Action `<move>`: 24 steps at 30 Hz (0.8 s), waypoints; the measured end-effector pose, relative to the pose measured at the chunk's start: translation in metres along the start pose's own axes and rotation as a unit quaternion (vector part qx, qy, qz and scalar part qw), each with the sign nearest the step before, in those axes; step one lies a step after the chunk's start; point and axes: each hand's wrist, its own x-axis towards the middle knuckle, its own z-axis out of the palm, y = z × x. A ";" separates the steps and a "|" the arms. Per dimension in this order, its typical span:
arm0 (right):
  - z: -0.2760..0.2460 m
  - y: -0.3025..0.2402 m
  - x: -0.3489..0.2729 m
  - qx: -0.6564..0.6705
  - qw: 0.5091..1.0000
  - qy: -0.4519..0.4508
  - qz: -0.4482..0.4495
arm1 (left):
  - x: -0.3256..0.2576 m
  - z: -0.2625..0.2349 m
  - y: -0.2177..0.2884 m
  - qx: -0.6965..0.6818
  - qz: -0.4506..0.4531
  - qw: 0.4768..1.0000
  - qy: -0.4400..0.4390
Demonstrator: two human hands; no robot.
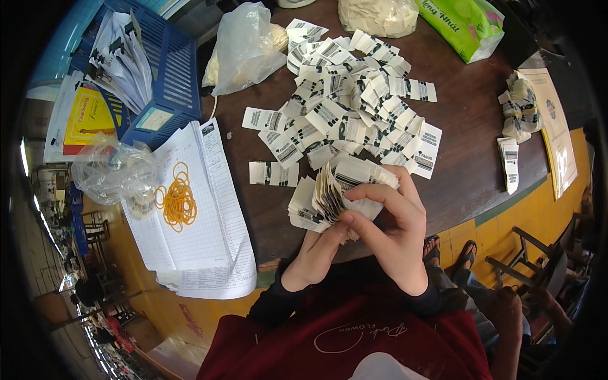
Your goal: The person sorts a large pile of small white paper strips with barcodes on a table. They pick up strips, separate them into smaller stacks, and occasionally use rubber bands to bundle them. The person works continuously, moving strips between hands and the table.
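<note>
A thick stack of white printed labels [329,193] is between my hands, above the table's near edge. My left hand [315,253] grips it from below, its fingers mostly hidden behind the stack. With thumb and forefinger my right hand [392,225] pinches at the stack's near edge, where the labels fan apart. Just beyond lies a loose heap of similar labels [354,95], white with black print, spread over the dark table. One label [273,173] lies flat to the left of the stack.
Yellow rubber bands [178,201] lie on papers [215,253] at left, beside a clear plastic bag [117,171]. A blue basket [174,69] holds documents. Bundled labels [520,107] and an envelope [554,126] are at right. Plastic bags [247,47] and a green pack [465,28] stand at the back.
</note>
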 end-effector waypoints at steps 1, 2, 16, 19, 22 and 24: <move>0.000 0.000 0.000 0.002 1.000 0.003 0.001 | 0.001 0.002 0.001 -0.005 0.000 1.000 -0.006; 0.001 0.001 0.000 -0.001 1.000 0.006 -0.004 | 0.001 0.004 0.002 -0.011 0.001 1.000 -0.007; 0.000 -0.004 -0.003 -0.026 0.999 0.024 0.010 | 0.007 0.015 0.010 0.055 0.016 0.998 -0.005; 0.000 -0.005 -0.004 0.005 0.999 0.030 0.029 | 0.007 0.019 0.012 0.048 0.028 0.998 -0.005; 0.001 -0.005 -0.004 0.016 0.999 0.036 0.029 | 0.007 0.021 0.013 0.056 0.031 0.998 -0.010; 0.001 -0.004 -0.004 0.017 0.999 0.037 0.027 | 0.008 0.020 0.013 0.078 0.045 0.996 -0.002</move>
